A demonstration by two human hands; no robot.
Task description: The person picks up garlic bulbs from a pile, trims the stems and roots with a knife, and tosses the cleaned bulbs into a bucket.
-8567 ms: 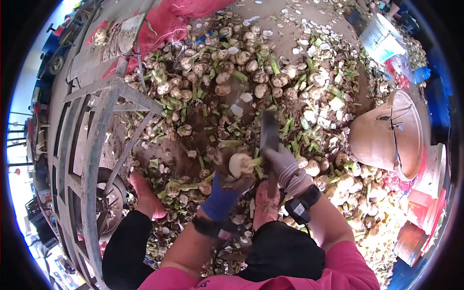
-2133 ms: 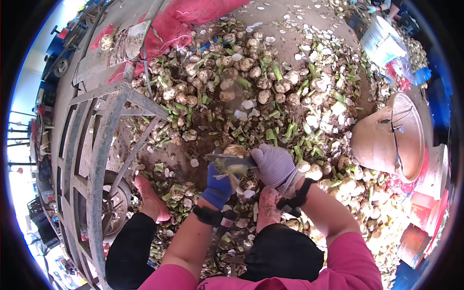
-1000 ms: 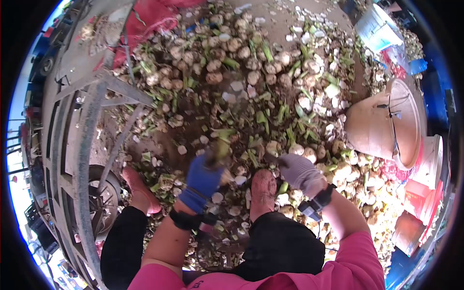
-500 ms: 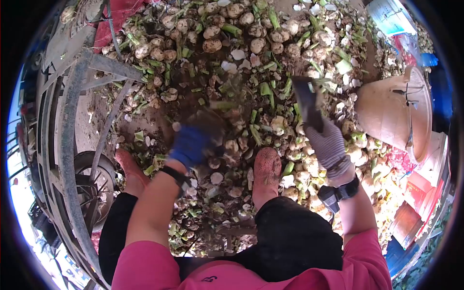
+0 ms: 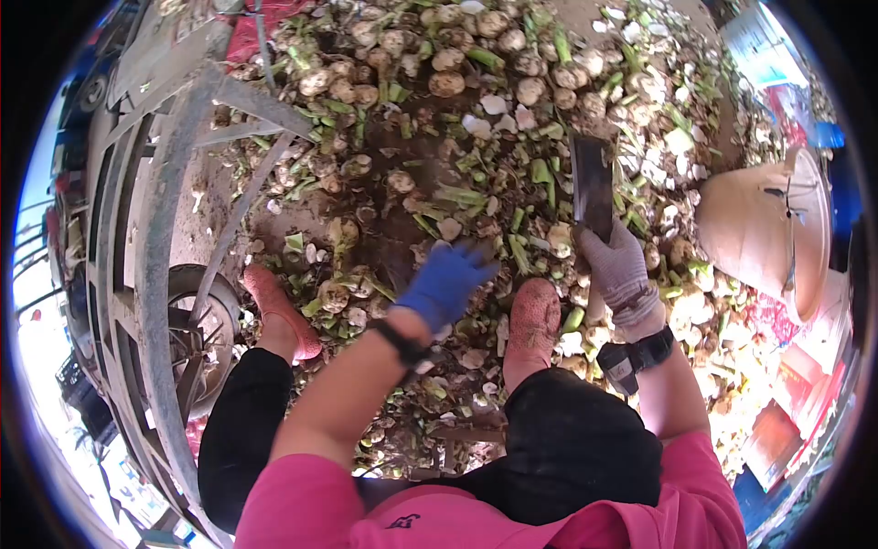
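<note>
My left hand (image 5: 445, 285), in a blue glove, reaches over the littered ground with its fingers spread and slightly blurred. Nothing shows in it. Below and around it lie cut green stalks (image 5: 462, 196), pale peelings and round, soil-covered roots (image 5: 400, 181). In a grey knitted glove, my right hand (image 5: 620, 272) grips a cleaver (image 5: 593, 183) by its handle. The broad dark blade points away from me, above the scraps to the right of my left hand.
Soil-covered roots (image 5: 446, 84) are heaped ahead, and paler trimmed ones (image 5: 688, 306) lie at the right. A large beige tub (image 5: 754, 224) lies tipped there. On the left stand a metal cart frame (image 5: 169, 238) and its wheel (image 5: 212, 339). My feet flank the scraps.
My left hand has moved right, its fingers now spread; the blurred brownish thing beside it before no longer shows there. The cleaver blade has turned more upright in view. The whole view has shifted slightly.
</note>
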